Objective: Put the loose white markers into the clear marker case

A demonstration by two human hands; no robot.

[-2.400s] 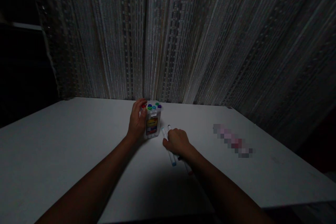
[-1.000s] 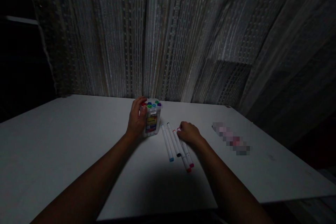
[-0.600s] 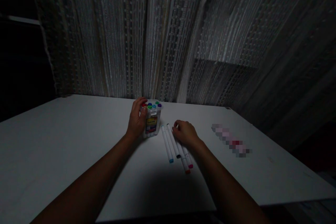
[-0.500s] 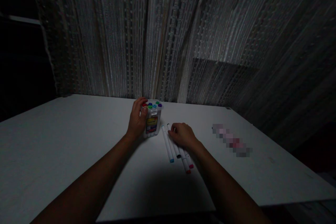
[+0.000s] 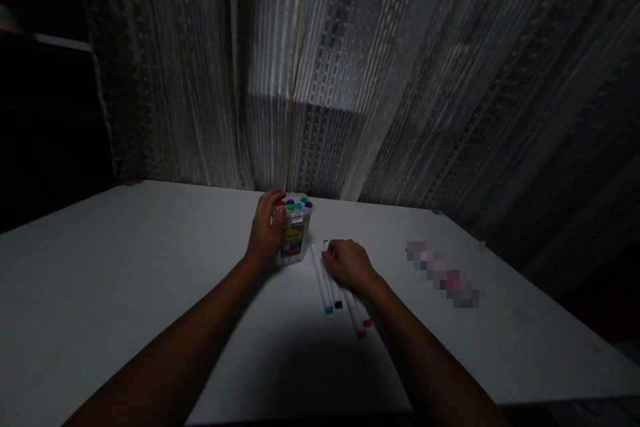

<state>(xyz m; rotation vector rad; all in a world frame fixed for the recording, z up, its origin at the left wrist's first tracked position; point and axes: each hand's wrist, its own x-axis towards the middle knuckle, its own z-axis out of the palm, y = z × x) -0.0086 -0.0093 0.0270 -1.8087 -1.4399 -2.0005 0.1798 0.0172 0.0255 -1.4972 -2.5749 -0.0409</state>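
My left hand (image 5: 265,230) is wrapped around the left side of a clear plastic marker case (image 5: 298,247) standing upright on the table. The case has a yellow and blue label, and red, green, blue and purple marker ends show at its top. To its right, several white markers lie on the table. My right hand (image 5: 350,261) is closed, its fingertips pinching the far part of a black-ended marker (image 5: 337,295). Beside it lies a blue-ended marker (image 5: 321,280). Partly under my right hand and wrist are a red-ended marker (image 5: 356,320) and a pink-ended marker (image 5: 365,317).
On the right of the white table (image 5: 165,240) lies a blurred-out pinkish object (image 5: 443,273). A patterned grey curtain (image 5: 320,67) hangs behind the table's far edge. The light is dim, and my arms cast a shadow on the near side.
The black-ended marker has shifted slightly toward the blue-ended one, with my right hand at it. My left hand stays on the case. The view has shifted slightly.
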